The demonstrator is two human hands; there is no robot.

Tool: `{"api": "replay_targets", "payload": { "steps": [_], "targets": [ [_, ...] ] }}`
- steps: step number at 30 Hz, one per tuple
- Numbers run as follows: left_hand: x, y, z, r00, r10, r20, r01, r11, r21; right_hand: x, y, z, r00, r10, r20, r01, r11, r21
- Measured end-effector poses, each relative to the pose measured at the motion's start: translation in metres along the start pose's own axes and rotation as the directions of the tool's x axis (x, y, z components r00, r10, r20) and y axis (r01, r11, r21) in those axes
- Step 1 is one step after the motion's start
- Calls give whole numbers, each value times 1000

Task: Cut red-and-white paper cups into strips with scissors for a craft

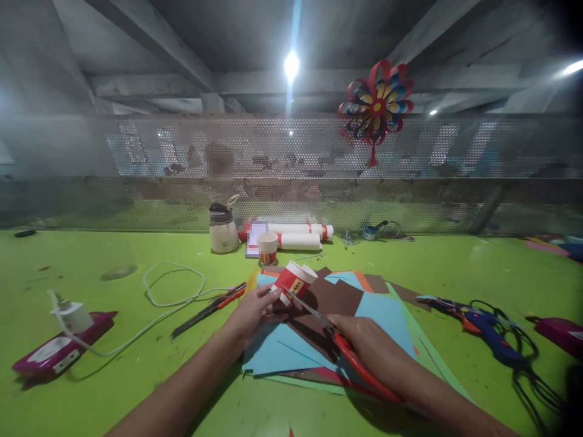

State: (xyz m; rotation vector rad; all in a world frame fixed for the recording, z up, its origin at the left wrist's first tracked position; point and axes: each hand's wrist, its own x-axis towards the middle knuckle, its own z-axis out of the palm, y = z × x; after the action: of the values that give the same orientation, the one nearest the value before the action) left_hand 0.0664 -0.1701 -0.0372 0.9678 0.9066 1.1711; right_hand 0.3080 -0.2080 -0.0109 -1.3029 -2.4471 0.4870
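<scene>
A red and white paper cup (298, 281) lies tilted in my left hand (255, 311), its mouth pointing up and to the right. My right hand (371, 346) is closed round the red handles of a pair of scissors (345, 347). The scissor blades reach up to the cup's side, one of them lying across the red band; how far they cut in, I cannot tell. Beneath both hands is a loose pile of coloured paper (382, 315), mostly light blue and brown. A second paper cup (268, 247) stands upright just behind the pile.
Left are a black and orange tool (209, 308), a white cable (175, 309) and a purple power strip (64, 352) with a charger. A blue glue gun (489, 337) lies right. A jar-like bottle (223, 229) and white rolls (298, 241) stand before the mesh screen (291, 152).
</scene>
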Motion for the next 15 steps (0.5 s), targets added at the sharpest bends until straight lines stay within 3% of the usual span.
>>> {"api": "replay_targets", "payload": {
  "steps": [15],
  "targets": [
    [-1,-2,6,998,54,-45,-51,997,61,2,-1,2,1000,20,-7,-20,999,40]
  ]
}}
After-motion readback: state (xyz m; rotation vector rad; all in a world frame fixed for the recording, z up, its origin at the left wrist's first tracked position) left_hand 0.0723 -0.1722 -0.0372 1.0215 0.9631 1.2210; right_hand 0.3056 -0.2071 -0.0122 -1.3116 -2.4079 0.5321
